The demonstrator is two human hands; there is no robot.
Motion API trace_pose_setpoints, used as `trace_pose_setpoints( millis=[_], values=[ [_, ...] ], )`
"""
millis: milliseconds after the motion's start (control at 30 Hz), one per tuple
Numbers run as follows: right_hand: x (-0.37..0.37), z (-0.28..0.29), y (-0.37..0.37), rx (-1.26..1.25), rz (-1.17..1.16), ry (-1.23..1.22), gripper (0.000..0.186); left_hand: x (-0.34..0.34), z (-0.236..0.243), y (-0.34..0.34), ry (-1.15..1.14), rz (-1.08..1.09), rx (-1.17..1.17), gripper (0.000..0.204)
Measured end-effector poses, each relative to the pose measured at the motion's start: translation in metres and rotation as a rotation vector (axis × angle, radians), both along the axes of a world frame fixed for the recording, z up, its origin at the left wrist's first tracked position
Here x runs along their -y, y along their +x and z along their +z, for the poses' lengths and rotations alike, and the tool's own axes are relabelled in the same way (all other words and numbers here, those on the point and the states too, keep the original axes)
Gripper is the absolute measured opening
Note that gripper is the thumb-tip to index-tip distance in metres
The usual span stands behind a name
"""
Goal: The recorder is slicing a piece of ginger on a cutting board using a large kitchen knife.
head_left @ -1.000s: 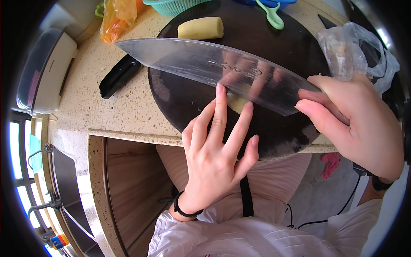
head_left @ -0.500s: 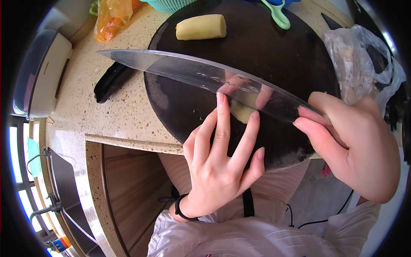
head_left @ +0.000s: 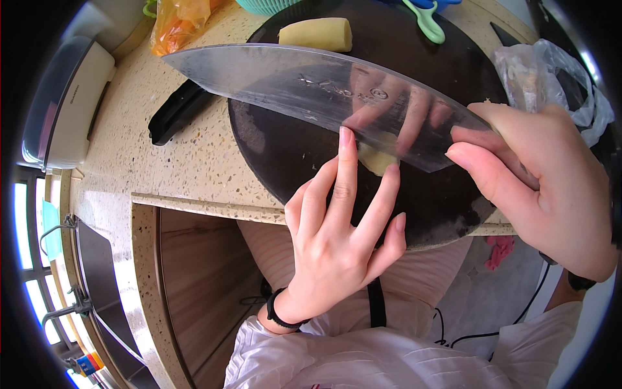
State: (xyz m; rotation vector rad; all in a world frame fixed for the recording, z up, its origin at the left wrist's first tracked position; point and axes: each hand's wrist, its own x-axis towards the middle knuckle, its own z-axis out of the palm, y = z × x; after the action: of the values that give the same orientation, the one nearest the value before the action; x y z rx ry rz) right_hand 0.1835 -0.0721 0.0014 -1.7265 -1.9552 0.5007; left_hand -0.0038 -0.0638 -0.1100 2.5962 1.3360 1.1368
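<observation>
My right hand [head_left: 544, 175] is closed round the grip end of a large, wide-bladed kitchen knife [head_left: 259, 74]; the grip itself is hidden in my palm. The blade stretches leftward across a round dark chopping board [head_left: 453, 211], its broad face tilted up and mirroring fingers. Just below its edge, a pale yellow piece of peeled vegetable [head_left: 376, 161] lies partly hidden on the board. My left hand [head_left: 334, 240] has its fingers spread, with fingertips at the lower edge of the blade and at the piece. A thick peeled yellow chunk [head_left: 315, 35] lies at the board's far side.
A black-handled tool [head_left: 178, 113] lies left of the board on the speckled counter [head_left: 201, 159]. Farther left stands a dark-lidded box [head_left: 71, 104]. An orange plastic bag [head_left: 178, 26], a teal basket [head_left: 269, 5], a light green handle [head_left: 429, 24] and a clear bag [head_left: 525, 74] surround the far side.
The knife has risen off the piece and tilted, so more of the blade's face shows. My right hand has shifted slightly up and right. My left hand stays nearly in place.
</observation>
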Motion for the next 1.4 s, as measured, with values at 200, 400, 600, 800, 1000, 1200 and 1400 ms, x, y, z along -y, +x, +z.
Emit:
trace_pose_setpoints(
  millis=[200,400,600,800,1000,1200,1400],
  values=[
    [0.009,0.005,0.009,0.159,0.052,0.047,0.036,0.000,0.001,0.000,0.008,0.004,-0.004,0.039],
    [0.013,0.003,0.014,0.232,0.055,0.103,0.036,0.000,0.001,0.000,0.009,0.002,-0.008,0.038],
    [0.009,0.017,-0.010,0.521,0.024,0.056,0.028,0.000,0.000,0.001,0.005,0.003,-0.006,0.038],
    [0.012,0.017,-0.014,0.376,-0.035,-0.146,0.026,0.000,0.000,0.002,0.014,0.008,-0.024,0.040],
    [0.005,0.010,-0.016,0.334,-0.084,-0.015,0.025,-0.002,-0.004,0.005,0.057,0.035,0.017,0.039],
    [-0.004,0.003,-0.001,0.068,0.057,0.045,0.033,-0.003,-0.005,0.002,0.072,-0.005,0.049,0.038],
    [0.010,0.009,0.011,0.109,0.041,-0.020,0.037,-0.004,-0.007,0.001,0.096,-0.024,0.072,0.035]
  ],
)
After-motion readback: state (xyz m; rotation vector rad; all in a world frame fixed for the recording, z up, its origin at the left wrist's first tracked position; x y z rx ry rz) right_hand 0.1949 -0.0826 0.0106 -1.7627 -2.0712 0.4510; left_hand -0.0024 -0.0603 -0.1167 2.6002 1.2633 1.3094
